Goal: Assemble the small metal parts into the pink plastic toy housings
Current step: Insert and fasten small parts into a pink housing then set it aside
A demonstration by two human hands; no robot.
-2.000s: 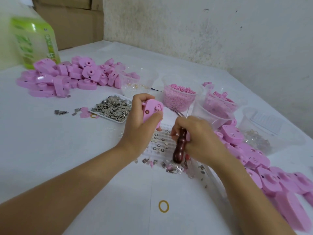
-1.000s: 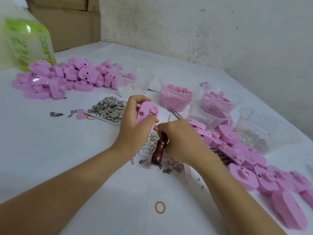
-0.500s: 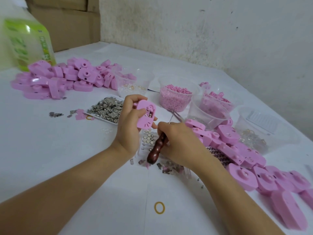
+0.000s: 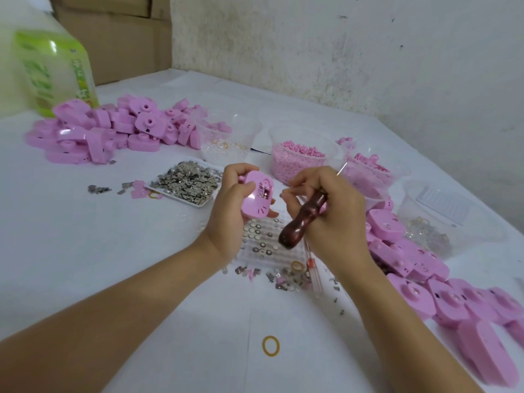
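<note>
Two bare hands work just to the right of a white tray heaped with small silver metal parts. The left hand curls around one pink housing, held upright with its open side toward the camera and bits of metal showing inside. The right hand is closed around one dark wooden tool handle – a thin metal shaft shows above the knuckles.

Below the hands lies one clear grid tray dotted with round washers. There are two heaps of pink housings: one behind and left of the metal-parts tray, one well to its right. Four clear tubs stand behind and to the right of that tray – one with rings, one with pink pellets, one with pink pieces, and one with clear bits. One yellow band lies alone, nearest the camera.

The table is covered in white. A green-labelled bottle and cardboard boxes stand far behind the tray, and a rough, stained white wall runs along the back.
</note>
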